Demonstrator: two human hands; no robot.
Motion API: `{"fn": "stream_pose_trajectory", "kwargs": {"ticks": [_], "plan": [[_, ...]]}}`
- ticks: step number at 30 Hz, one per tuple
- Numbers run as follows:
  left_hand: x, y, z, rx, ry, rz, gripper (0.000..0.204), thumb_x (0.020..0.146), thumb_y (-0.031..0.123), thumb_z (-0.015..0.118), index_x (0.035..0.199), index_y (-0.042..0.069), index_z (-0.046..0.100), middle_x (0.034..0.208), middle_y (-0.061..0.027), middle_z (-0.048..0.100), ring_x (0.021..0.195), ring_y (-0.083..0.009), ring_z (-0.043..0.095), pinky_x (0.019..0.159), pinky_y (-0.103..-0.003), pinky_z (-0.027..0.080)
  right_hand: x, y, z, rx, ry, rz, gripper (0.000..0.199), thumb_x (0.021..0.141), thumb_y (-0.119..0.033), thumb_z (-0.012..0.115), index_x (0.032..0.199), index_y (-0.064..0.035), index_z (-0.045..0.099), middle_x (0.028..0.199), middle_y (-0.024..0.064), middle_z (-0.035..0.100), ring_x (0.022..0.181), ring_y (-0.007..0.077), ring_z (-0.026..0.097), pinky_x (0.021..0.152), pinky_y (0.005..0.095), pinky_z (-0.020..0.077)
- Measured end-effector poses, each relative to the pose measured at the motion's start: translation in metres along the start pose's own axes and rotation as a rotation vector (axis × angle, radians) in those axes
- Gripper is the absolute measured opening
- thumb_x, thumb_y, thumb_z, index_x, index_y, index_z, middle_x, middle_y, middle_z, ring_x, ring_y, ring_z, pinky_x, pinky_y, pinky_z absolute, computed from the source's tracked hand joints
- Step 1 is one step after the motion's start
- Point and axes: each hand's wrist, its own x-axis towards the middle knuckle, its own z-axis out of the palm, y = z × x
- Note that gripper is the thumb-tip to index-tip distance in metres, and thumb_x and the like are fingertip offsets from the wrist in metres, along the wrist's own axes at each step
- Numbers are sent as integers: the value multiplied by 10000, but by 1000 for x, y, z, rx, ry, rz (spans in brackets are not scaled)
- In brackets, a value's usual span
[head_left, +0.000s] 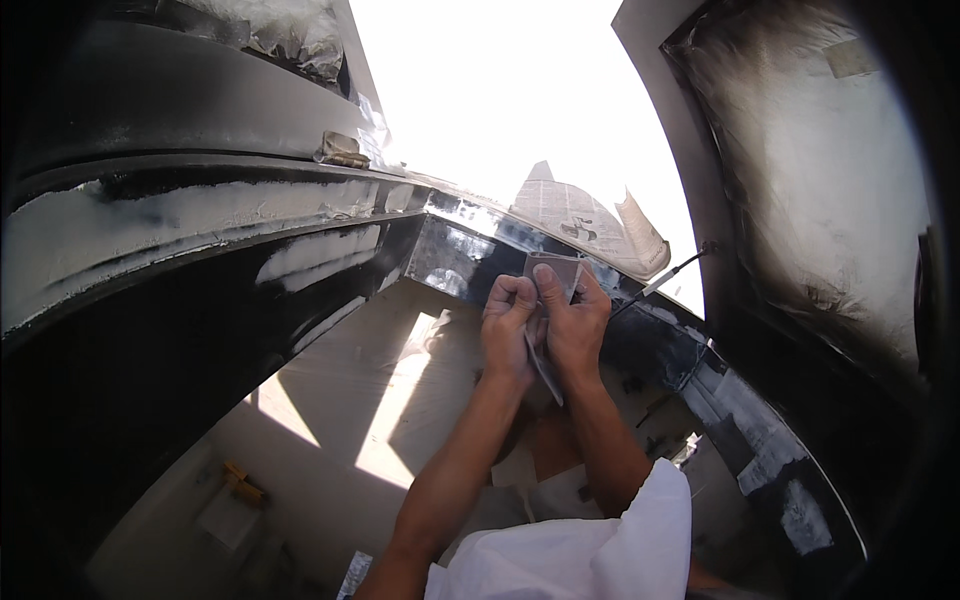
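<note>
Just this side of the newspaper [560,208], left hand [507,328] and right hand [575,338] close their fingers on a folded grey sheet [566,270], probably light, bendable, best gripped by its edges.

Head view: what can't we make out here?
Head view, grey-brown sheet: middle covered by the right grip.
Head view, left grip: its own curl hides whether it pinches the sheet.
Head view, newspaper: print too small to read.
Head view, bright area beyond it: washed out by glare.
Head view, yellow item: too small and dim to identify.
Head view, silvery item: cut off by the lower edge.
</note>
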Motion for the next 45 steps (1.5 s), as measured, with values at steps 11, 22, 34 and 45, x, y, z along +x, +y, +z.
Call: {"fn": "stream_pose_trajectory", "kwargs": {"ticks": [11,22,34,45], "plan": [[17,-2,-107,486,892,126,306,1028,317,459,1188,96,598,988,-38,613,754,-126,547,598,-321,421,83,17,-8,-628,-221,-330,283,920,-208,697,1063,35,670,946,179,655,883,371,643,796,426,492],[139,-18,-166,677,1541,509,250,954,145,425,1031,26,631,1023,-89,667,879,-216,663,741,-340,544,100,34,-3,-749,-491,-416,376,741,-75,822,1108,-121,758,936,77,664,885,273,658,801,380,515],[129,22,-77,519,1788,27,298,968,333,552,1056,95,707,1080,-161,722,967,-335,710,820,-414,568,98,34,-14,-998,-459,-577,359,720,-100,811,1063,-205,789,847,9,581,842,223,572,836,408,424],[130,18,-72,1034,1773,-26,237,978,198,494,1024,36,660,920,-126,729,823,-323,737,693,-409,593,106,37,5,-892,-505,-553,208,788,-136,773,992,-167,791,819,45,557,822,281,563,816,434,402]]}}
